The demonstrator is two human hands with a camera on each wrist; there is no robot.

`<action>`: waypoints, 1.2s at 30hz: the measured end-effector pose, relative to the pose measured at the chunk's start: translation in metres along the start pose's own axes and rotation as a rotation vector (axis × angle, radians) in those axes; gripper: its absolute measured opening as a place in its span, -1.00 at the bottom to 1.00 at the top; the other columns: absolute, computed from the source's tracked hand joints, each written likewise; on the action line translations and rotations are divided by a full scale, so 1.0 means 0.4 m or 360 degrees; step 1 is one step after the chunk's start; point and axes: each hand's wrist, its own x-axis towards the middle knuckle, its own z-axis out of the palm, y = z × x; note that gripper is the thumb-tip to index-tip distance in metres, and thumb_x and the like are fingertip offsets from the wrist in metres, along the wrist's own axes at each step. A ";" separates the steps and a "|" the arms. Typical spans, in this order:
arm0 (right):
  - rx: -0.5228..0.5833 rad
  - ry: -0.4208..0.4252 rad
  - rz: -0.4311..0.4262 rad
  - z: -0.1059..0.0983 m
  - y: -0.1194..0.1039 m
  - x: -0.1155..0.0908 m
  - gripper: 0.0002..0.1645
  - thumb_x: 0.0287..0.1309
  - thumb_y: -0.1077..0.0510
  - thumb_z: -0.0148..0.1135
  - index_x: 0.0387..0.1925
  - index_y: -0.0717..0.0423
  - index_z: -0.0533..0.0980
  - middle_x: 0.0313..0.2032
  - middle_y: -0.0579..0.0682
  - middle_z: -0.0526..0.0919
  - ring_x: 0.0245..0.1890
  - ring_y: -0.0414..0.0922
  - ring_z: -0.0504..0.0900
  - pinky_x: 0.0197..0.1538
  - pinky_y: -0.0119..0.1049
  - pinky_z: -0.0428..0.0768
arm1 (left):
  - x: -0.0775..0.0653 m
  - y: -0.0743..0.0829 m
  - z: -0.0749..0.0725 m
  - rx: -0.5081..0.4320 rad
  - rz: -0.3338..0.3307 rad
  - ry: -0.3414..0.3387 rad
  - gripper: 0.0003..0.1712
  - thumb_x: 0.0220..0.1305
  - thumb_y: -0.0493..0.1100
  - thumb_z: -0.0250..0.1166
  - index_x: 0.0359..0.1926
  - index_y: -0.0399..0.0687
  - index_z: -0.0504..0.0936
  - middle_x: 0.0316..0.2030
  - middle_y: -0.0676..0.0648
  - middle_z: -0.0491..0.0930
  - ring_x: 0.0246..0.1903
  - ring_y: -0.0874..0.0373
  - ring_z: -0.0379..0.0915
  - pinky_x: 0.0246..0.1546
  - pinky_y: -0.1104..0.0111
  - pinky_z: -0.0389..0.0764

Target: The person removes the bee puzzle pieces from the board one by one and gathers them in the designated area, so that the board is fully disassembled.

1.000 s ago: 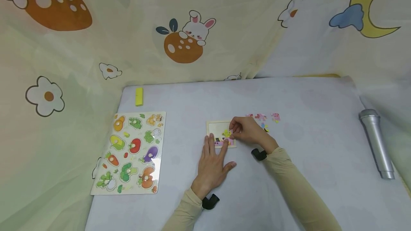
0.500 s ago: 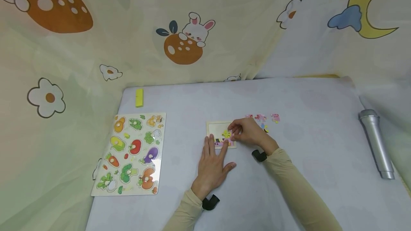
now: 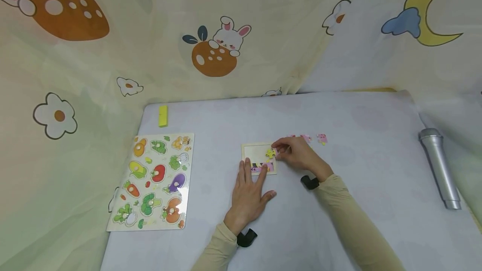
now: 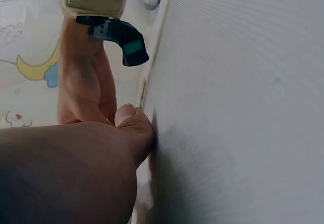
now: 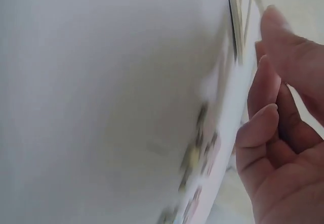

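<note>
A small jigsaw tray (image 3: 256, 152) with a pale wooden rim lies mid-table, its lower part filled with pink and dark jigsaw pieces (image 3: 257, 167). My left hand (image 3: 247, 200) lies flat, fingers spread, fingertips resting on the tray's lower side; its thumb (image 4: 134, 128) shows low over the table in the left wrist view. Between thumb and fingertips my right hand (image 3: 299, 154) pinches a yellow and pink jigsaw piece (image 3: 270, 153) over the tray's right edge. In the right wrist view the piece is hidden, and the tray's edge (image 5: 237, 27) shows beside the fingers.
Several loose pink jigsaw pieces (image 3: 321, 138) lie behind the right hand, partly covered by it. At left is a vegetable peg puzzle board (image 3: 189, 179), with a yellow block (image 3: 163, 116) behind it. A silver microphone (image 3: 440, 168) lies near the right edge.
My right hand has moved slightly right, drawing the yellow and pink jigsaw piece away from the laid pieces toward the tray's right rim. My left hand has stayed in place.
</note>
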 end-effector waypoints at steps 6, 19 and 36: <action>0.0041 0.0087 -0.0010 -0.051 0.055 -0.037 -0.64 0.25 0.23 0.52 0.09 0.06 0.73 -0.13 -0.06 0.81 -0.20 -0.15 0.66 -0.08 -0.22 0.62 | -0.002 0.001 0.001 -0.0003 0.0012 0.0029 -0.05 0.45 0.40 0.20 0.67 0.12 0.21 0.64 -0.52 -0.14 0.65 -0.45 -0.23 0.61 -0.08 0.12; 0.0016 0.0308 0.0097 -0.168 0.204 -0.172 -0.66 0.28 0.24 0.50 0.08 0.02 0.74 -0.16 0.00 0.80 -0.25 -0.30 0.63 -0.19 -0.43 0.57 | -0.001 0.004 0.001 -0.0024 0.0030 0.0048 -0.05 0.46 0.37 0.20 0.68 0.08 0.19 0.63 -0.53 -0.15 0.64 -0.46 -0.24 0.62 -0.08 0.11; -0.0046 0.0215 0.0329 -0.207 0.248 -0.229 -0.65 0.28 0.12 0.52 0.08 0.06 0.75 -0.22 0.00 0.79 -0.26 -0.23 0.60 -0.19 -0.47 0.54 | -0.002 0.005 0.001 -0.0012 0.0002 0.0038 -0.07 0.47 0.37 0.18 0.68 0.13 0.19 0.65 -0.49 -0.17 0.66 -0.41 -0.27 0.64 -0.04 0.07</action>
